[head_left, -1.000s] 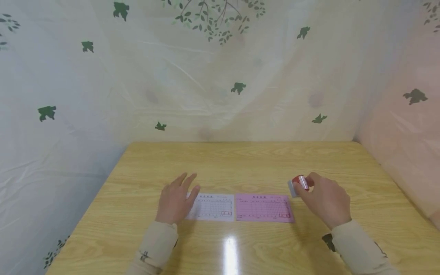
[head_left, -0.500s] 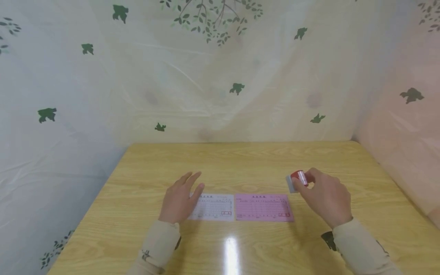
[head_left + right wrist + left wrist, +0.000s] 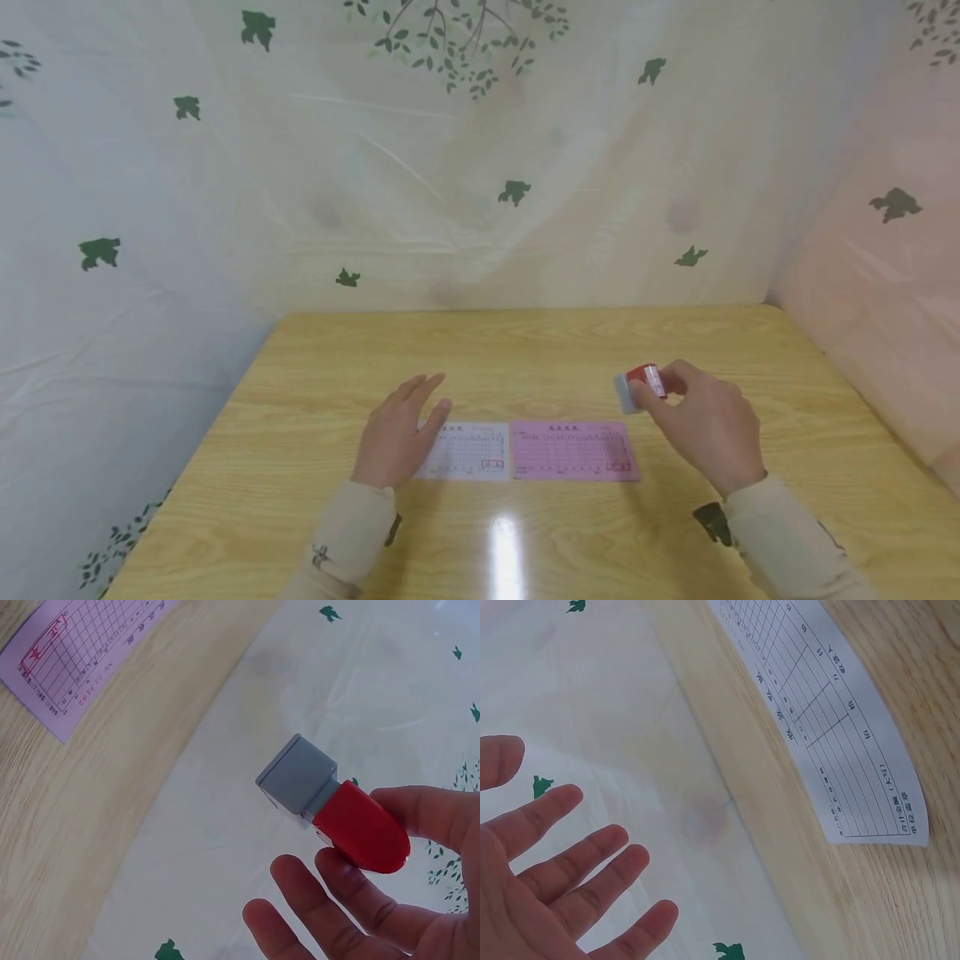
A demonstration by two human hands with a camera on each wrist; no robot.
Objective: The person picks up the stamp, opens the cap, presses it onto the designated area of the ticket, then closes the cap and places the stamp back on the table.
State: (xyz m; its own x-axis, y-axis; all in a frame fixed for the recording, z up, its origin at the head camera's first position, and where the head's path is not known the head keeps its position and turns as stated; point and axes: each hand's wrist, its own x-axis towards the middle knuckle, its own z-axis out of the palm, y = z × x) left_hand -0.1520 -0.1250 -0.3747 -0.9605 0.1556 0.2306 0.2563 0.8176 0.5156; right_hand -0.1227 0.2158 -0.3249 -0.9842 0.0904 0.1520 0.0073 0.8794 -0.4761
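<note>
My right hand (image 3: pixel 708 429) pinches a self-inking stamp (image 3: pixel 360 829) by its red handle, between thumb and index finger. The stamp's grey end (image 3: pixel 627 394) points left, tilted, above the table and past the far right corner of a pink form (image 3: pixel 573 452). My left hand (image 3: pixel 397 437) has its fingers spread and relaxed, holding nothing, and overlaps the left part of a white form (image 3: pixel 472 452) in the head view. Both printed forms lie side by side, each with a red boxed mark at its lower right. In the left wrist view the white form (image 3: pixel 832 735) curves slightly.
The forms lie on a wood-grain table (image 3: pixel 517 367). A pale cloth (image 3: pixel 420 167) with green bird and leaf prints hangs behind the table and along both sides. A bright light reflection (image 3: pixel 506 550) shows near the front.
My right hand has lifted the stamp slightly up and to the left. My left hand has drifted a little to the right over the white form. Both forms have stayed put.
</note>
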